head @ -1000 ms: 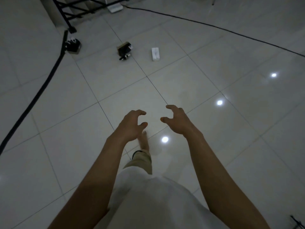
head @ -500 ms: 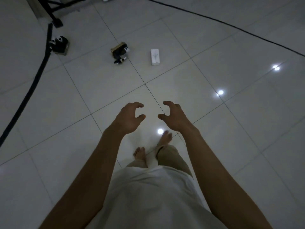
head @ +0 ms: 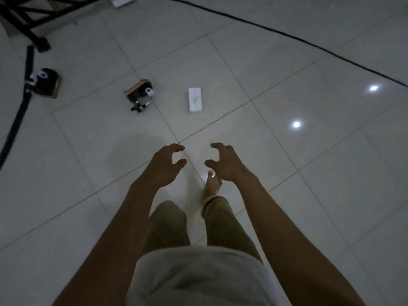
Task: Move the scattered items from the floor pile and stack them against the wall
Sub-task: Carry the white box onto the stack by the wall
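Observation:
Three small items lie scattered on the pale tiled floor ahead of me. A flat white box point(head: 195, 103) rests near the middle. To its left sits a black and tan gadget point(head: 140, 96) with a white tag. Farther left, beside a thick black pole, is a black box point(head: 47, 82) with a white tag. My left hand point(head: 166, 165) and my right hand point(head: 223, 162) hover side by side in front of me, fingers curled and apart, holding nothing, well short of the items.
A thick black pole point(head: 18, 111) runs down the left side. A black metal frame point(head: 26, 21) stands at the top left, with a white object point(head: 122, 0) at the top edge. A thin black cable point(head: 287, 36) crosses the upper right. My bare foot point(head: 212, 184) steps forward.
I have walked forward, so the items on the floor sit larger and lower in view. My right foot has stepped ahead. Both hands keep the same curled, empty pose.

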A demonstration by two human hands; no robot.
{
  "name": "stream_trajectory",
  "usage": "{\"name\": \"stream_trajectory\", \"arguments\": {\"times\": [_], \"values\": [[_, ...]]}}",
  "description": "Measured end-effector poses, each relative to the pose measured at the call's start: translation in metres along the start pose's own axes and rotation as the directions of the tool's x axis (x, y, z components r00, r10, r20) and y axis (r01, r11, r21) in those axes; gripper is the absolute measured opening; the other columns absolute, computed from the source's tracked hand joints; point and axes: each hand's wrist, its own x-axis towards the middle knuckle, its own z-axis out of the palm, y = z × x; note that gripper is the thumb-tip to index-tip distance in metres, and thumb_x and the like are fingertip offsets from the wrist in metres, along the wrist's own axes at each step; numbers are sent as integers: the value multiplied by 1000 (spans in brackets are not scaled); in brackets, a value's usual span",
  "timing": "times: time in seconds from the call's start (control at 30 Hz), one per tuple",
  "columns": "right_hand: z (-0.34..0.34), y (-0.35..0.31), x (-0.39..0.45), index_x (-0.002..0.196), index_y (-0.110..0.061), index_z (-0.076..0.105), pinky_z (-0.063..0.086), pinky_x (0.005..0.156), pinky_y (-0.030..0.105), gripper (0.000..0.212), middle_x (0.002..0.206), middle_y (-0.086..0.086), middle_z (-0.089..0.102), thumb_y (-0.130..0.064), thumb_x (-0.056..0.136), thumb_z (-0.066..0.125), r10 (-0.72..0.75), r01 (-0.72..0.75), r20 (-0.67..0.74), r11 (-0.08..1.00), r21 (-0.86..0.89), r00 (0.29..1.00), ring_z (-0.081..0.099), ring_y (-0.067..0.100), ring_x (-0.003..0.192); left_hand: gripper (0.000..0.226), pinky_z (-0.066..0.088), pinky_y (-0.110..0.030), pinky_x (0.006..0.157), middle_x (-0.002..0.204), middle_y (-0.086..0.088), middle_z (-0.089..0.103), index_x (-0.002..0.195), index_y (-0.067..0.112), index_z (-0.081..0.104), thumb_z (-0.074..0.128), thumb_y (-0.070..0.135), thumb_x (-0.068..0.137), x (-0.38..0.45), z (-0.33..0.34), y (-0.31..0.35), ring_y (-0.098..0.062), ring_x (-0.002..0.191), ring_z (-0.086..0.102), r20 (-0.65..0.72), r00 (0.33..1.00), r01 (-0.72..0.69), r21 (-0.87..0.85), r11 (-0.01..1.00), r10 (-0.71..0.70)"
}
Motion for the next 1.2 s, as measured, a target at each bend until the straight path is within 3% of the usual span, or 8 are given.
{"name": "stream_trajectory", "arguments": {"times": [0.27, 0.37, 0.63, 0.73, 0.8, 1.0, 1.1, 1.2], "values": [[-19, 15, 191, 148, -16, 30, 39, 98, 30, 62, 148, 17, 27, -27, 95, 59, -3, 14, 65, 984, -178, 998, 52, 30, 118, 38, 38, -29, 100, 135, -6, 49, 130, 18, 53, 60, 21, 93, 180, 26, -26, -21, 121, 48, 119, 993, -9, 82, 997, 0], [1, 43, 279, 148, -15, 30, 42, 98, 34, 62, 145, 19, 28, -28, 95, 58, -19, 36, 67, 965, -260, 998, 55, 31, 113, 40, 38, -39, 104, 134, -11, 48, 132, 17, 51, 59, 23, 93, 263, 51, -69, -26, 122, 47, 181, 983, -15, 193, 981, -20], [80, 140, 505, 150, -17, 25, 38, 105, 45, 68, 147, 19, 23, -31, 93, 60, -40, 29, -8, 831, -556, 999, 31, 37, 131, 58, 39, -36, 103, 143, -11, 38, 145, 15, 30, 55, 29, 95, 454, 148, -211, -27, 126, 44, 330, 944, -165, 481, 861, -4], [119, 172, 567, 153, -17, 12, 36, 107, 50, 82, 156, 20, 2, -27, 89, 64, -135, 76, -20, 669, -740, 991, 21, 41, 136, 61, 38, -43, 104, 146, -13, 30, 147, 13, 23, 53, 28, 95, 517, 174, -254, -30, 127, 41, 341, 940, -253, 672, 696, 13], [137, 191, 601, 155, -18, 1, 34, 107, 51, 94, 158, 20, -11, -29, 87, 66, -229, 108, -23, 544, -832, 973, 16, 43, 139, 64, 33, -46, 106, 150, -14, 23, 148, 11, 21, 52, 30, 94, 552, 185, -282, -33, 131, 35, 284, 958, -268, 829, 491, 44], [161, 227, 653, 154, -18, -9, 30, 109, 51, 99, 158, 22, -16, -29, 88, 63, -456, 182, 3, 349, -919, 890, 10, 45, 142, 74, 17, -52, 114, 158, -19, -1, 151, 7, 4, 48, 24, 94, 610, 174, -332, -39, 143, 12, 274, 936, -287, 957, 30, 220], [151, 220, 663, 154, -19, -11, 28, 110, 51, 101, 158, 22, -17, -34, 87, 63, -509, 169, -3, 291, -942, 861, 7, 46, 143, 71, 26, -48, 112, 157, -19, 1, 151, 7, 8, 48, 25, 95, 628, 142, -322, -38, 141, 17, 202, 954, -220, 973, 62, 222], [143, 201, 667, 154, -19, -10, 28, 109, 52, 98, 157, 23, -14, -36, 88, 60, -470, 96, -96, 368, -925, 877, 8, 46, 142, 72, 32, -46, 106, 155, -20, 9, 149, 7, 15, 53, 33, 94, 634, 124, -302, -38, 136, 27, 60, 985, -102, 960, 261, 164]]}}
